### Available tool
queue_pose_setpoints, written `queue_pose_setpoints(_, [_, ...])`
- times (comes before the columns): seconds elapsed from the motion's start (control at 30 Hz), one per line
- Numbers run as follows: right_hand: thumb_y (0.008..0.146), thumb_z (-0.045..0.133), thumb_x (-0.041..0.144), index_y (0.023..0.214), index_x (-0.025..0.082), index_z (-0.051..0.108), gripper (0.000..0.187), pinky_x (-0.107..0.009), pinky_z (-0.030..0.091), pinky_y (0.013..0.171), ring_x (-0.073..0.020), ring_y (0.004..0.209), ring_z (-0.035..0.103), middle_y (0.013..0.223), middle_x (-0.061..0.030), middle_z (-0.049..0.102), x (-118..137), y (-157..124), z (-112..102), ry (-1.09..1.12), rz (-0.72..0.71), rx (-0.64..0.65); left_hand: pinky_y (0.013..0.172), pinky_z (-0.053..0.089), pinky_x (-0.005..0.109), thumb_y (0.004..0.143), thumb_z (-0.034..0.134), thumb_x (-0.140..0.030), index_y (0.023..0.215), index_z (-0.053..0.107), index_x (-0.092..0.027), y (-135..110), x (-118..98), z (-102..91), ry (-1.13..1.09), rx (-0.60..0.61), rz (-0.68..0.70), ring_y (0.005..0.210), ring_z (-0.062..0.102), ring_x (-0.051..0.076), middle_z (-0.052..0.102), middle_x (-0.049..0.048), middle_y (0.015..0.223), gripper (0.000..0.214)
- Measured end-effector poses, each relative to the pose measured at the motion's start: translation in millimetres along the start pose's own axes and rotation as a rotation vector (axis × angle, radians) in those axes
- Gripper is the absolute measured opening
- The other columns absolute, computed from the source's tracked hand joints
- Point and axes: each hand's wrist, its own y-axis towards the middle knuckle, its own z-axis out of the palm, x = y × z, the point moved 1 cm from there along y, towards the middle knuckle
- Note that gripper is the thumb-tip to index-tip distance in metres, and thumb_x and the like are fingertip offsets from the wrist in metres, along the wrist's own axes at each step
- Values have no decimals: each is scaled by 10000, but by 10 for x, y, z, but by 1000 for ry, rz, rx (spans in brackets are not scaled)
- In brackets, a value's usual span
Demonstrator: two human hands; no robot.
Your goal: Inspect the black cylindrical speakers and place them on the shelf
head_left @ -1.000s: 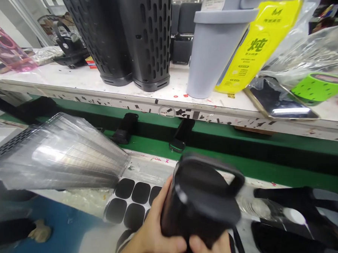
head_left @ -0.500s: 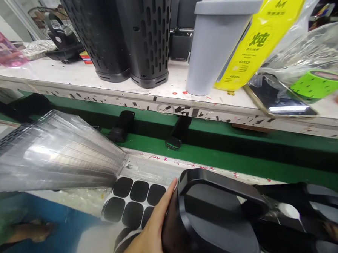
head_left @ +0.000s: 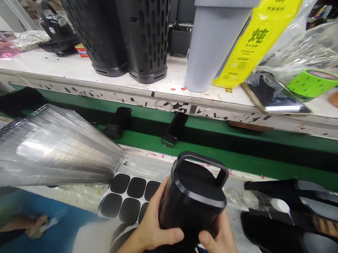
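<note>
Between both my hands is a black rounded-square housing with a loop handle on its end [head_left: 193, 195], tilted with the handle end up and away from me. My left hand [head_left: 155, 224] wraps its left side, thumb across the near face. On the right side my right hand [head_left: 219, 238] grips it lower down, its thumb also on the near face. The lower end is hard to make out against dark things below. Just left of it lies a sheet of black rounded-square stickers [head_left: 120, 184], partly covered by my left hand.
A fanned stack of clear plastic sleeves [head_left: 60, 147] lies left. More black housings [head_left: 276, 234] and a clear bottle with a white cap [head_left: 279, 204] are at right. Above, a shelf [head_left: 171, 79] holds perforated black housings [head_left: 147, 34], a grey tumbler [head_left: 213, 42] and a phone [head_left: 278, 96]. Another person's hand [head_left: 37, 227] shows lower left.
The black housing has moved lower and slightly left, appearing smaller and turned more upright. My right hand has come into view on its right side. The other person's hand has shifted slightly.
</note>
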Motion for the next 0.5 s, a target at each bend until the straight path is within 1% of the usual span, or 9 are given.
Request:
queue_pose_setpoints(0.07, [437,925,694,1317,182,500,1104,-409,473,1005,-352,1196,567,1281,-148,609,-165,18,41,136,62,40,1212,221,555,634,869,-490,1535,247,-198,23,-16,18,31,-28,-5,1432,332,422,373,168,1551,1133])
queue_pose_setpoints(0.1, [427,934,677,1280,185,542,1060,-421,510,953,-357,1132,607,1207,-140,652,-257,33,59,182,86,54,1215,227,543,629,873,-500,1536,248,-204,36,-35,30,61,-44,-18,1438,327,414,369,159,1558,1141])
queue_pose_setpoints(0.17, [509,901,664,1170,191,628,858,-455,528,931,-360,1070,638,1091,-118,699,-429,86,68,222,113,36,1231,211,513,697,821,-539,1538,260,-210,59,-98,55,154,-71,-59,1469,282,381,335,136,1587,1063])
queue_pose_setpoints(0.23, [631,799,682,987,191,706,614,-487,524,942,-364,1041,651,965,-108,727,-555,164,37,267,139,5,1252,172,478,843,670,-569,1542,272,-206,72,-196,68,275,-84,-109,1502,225,327,286,107,1617,883])
queue_pose_setpoints(0.27, [682,737,698,898,189,725,553,-501,528,939,-369,1027,657,895,-109,732,-593,208,12,290,155,-6,1257,161,464,904,580,-568,1542,281,-209,74,-255,70,332,-78,-130,1510,211,303,274,90,1623,790])
queue_pose_setpoints(0.33, [767,616,726,790,184,740,556,-511,535,934,-370,1014,666,790,-112,726,-612,290,-42,331,179,-27,1256,176,452,968,468,-547,1529,322,-257,70,-380,66,425,-44,-159,1506,233,274,298,50,1616,648])
queue_pose_setpoints(0.4, [837,519,726,795,180,755,596,-497,542,933,-350,1008,674,748,-104,722,-570,350,-80,361,195,-60,1242,209,462,986,428,-533,1498,378,-333,60,-490,58,486,28,-161,1482,293,270,365,18,1586,552])
queue_pose_setpoints(0.47, [845,498,729,820,193,765,600,-476,551,926,-327,975,690,728,-80,722,-487,386,-89,384,206,-93,1233,193,514,952,457,-589,1491,386,-353,50,-559,48,516,131,-128,1478,286,305,369,33,1582,593])
queue_pose_setpoints(0.5, [836,506,733,834,201,770,595,-465,554,924,-319,957,697,728,-70,724,-439,398,-82,390,210,-103,1230,159,550,888,526,-656,1503,366,-341,44,-574,42,517,187,-109,1492,238,341,317,50,1605,709])
